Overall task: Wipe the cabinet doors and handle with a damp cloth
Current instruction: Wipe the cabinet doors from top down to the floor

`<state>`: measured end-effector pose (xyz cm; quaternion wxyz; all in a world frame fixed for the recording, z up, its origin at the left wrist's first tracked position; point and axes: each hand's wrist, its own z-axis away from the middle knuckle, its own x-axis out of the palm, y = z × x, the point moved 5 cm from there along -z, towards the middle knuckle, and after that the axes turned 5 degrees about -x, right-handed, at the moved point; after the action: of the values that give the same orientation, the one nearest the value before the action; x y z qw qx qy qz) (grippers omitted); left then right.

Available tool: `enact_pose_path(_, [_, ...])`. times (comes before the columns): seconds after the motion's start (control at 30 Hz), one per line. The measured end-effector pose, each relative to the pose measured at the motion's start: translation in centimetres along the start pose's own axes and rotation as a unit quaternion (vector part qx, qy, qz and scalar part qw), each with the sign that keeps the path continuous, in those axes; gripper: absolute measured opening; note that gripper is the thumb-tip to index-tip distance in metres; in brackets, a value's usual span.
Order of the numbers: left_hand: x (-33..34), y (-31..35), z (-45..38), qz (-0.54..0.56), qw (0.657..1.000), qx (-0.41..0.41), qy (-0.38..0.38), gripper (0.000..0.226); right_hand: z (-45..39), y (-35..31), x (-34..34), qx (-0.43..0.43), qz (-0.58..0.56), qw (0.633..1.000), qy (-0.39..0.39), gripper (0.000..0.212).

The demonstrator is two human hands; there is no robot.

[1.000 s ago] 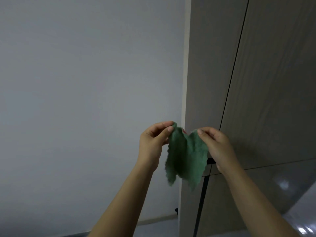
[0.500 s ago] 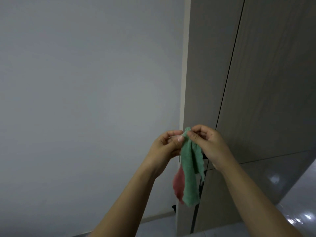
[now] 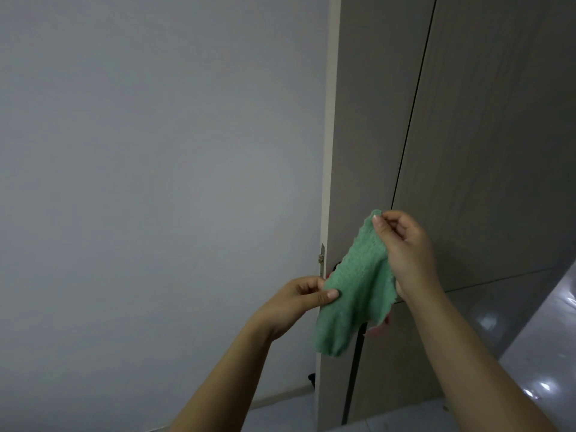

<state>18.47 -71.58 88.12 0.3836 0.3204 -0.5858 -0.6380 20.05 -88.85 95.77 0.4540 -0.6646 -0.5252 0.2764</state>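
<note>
Evidently wiping has not begun: left hand (image 3: 299, 299) and right hand (image 3: 402, 244) each pinch the green cloth (image 3: 355, 294), clear of the cabinet doors (image 3: 486, 135).

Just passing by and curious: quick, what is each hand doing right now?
Left hand: closed, pinching the lower side of the green cloth.
Right hand: closed, pinching the cloth's top corner.

The green cloth (image 3: 352, 294) hides the middle of the black handle (image 3: 352, 378) and most of a pink layer (image 3: 378, 330) behind it. The cabinet doors (image 3: 486, 135) are cut off at the top and right edges. The small dark object (image 3: 311, 377) near the floor is too small to tell.
</note>
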Motion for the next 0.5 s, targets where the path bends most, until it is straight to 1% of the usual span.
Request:
enact_pose_path(0.1, [-0.9,-1.0,0.2,0.026,0.999,-0.035,0.001,0.012,-0.4,0.7,-1.0,0.012,0.002,0.999,0.042,0.014])
enact_pose_path(0.2, [-2.1,-1.5,0.4,0.016,0.997,-0.064,0.025,0.011,-0.6,1.8,-2.1,0.033,-0.001,0.997,0.076,0.013])
enact_pose_path(0.27, [-2.9,-1.8,0.4,0.040,0.994,-0.081,0.061,0.010,-0.5,2.4,-2.5,0.042,0.020,0.996,0.074,0.011])
enact_pose_path(0.37, [-3.5,-1.8,0.0,0.105,0.983,-0.091,0.122,0.010,0.3,3.1,-2.4,0.056,0.034,0.996,0.057,0.007])
enact_pose_path(0.43, [-3.1,-1.6,-0.4,0.141,0.977,-0.096,0.127,0.009,1.0,3.3,-2.0,0.067,0.046,0.996,0.045,0.006])
enact_pose_path(0.5, [-2.3,-1.1,-0.7,0.183,0.970,-0.098,0.122,0.013,1.7,3.3,-1.5,0.072,0.066,0.995,0.029,0.006])
